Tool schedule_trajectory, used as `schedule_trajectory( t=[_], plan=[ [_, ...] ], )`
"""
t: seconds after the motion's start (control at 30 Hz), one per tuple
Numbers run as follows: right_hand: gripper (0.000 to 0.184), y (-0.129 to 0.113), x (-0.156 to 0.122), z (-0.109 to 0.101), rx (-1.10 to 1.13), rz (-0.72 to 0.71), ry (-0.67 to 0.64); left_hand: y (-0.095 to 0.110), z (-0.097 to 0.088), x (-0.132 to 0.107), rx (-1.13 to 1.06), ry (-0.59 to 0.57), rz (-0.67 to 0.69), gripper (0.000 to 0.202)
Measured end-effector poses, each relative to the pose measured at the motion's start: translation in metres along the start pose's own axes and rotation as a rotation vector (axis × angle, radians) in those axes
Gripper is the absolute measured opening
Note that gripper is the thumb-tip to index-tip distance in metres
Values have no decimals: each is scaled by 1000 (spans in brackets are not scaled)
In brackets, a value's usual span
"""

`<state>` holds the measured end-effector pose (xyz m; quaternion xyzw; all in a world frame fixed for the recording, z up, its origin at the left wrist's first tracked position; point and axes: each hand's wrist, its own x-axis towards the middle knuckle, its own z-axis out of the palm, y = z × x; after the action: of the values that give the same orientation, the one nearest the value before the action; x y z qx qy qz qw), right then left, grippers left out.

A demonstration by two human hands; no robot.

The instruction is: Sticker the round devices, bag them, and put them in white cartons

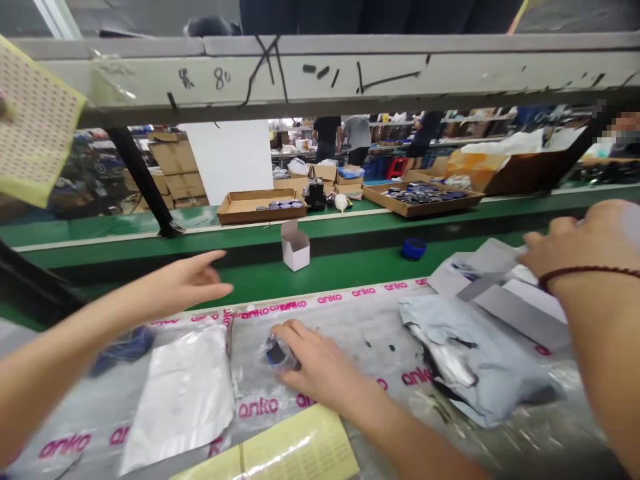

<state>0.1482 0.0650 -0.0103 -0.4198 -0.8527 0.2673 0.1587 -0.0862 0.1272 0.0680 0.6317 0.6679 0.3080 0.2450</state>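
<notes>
My left hand (pixel 193 280) is stretched out over the near edge of the green bench, index finger extended, the others partly curled, nothing in it. Below it lies a flat white plastic bag (pixel 183 393). My right hand (pixel 313 357) is closed around a small dark blue round item in clear plastic wrap (pixel 276 355), down on the printed plastic sheet (pixel 350 327). What the item is, I cannot make out. Ahead of both hands, a small white box (pixel 296 250) stands upright with its lid up.
A co-worker's hand (pixel 583 243) with a cord bracelet reaches over white boxes (pixel 525 303) at right. A grey plastic bag (pixel 480 360), yellow sheet (pixel 285 450) and blue ring-shaped piece (pixel 413 249) lie around. Cardboard trays (pixel 235 208) sit behind; a shelf beam (pixel 320 73) crosses overhead.
</notes>
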Motion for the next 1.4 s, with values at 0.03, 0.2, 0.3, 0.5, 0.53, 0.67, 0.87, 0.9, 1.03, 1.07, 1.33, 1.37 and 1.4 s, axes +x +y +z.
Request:
schedule_trajectory(
  t=[0.03,0.2,0.3,0.5,0.53,0.67,0.87,0.9,1.03,1.07,1.33,1.37,1.4],
  plan=[
    [54,1,-2,0,-3,-26,2,0,8,15,-64,-91,-48,91],
    [63,17,-3,-1,194,-163,68,15,112,92,-457,-5,-16,117],
    [62,29,-2,-8,270,-157,139,17,149,114,-548,-1,77,97],
    [56,36,-4,-29,313,-140,271,-9,106,87,-601,-91,414,69],
    [55,36,-4,-31,315,-131,265,-11,96,78,-584,-108,481,66],
    [53,37,-4,-31,285,-118,206,-15,73,52,-498,-133,659,62],
    [54,36,-4,-20,222,-111,144,-16,62,29,-490,-111,664,62],
    [55,35,-4,-19,220,-114,129,-16,60,25,-489,-109,671,62],
    [56,30,-6,-17,247,-113,80,-17,52,15,-492,-119,678,62],
    [54,29,-6,-19,266,-114,82,-19,53,17,-503,-122,659,63],
    [47,19,21,-46,400,-50,513,-73,73,74,-685,-148,192,68],
    [48,17,34,-50,365,-65,572,-80,75,78,-689,-158,186,66],
    [49,16,49,-52,320,-90,631,-85,76,79,-698,-168,184,65]
  ],
)
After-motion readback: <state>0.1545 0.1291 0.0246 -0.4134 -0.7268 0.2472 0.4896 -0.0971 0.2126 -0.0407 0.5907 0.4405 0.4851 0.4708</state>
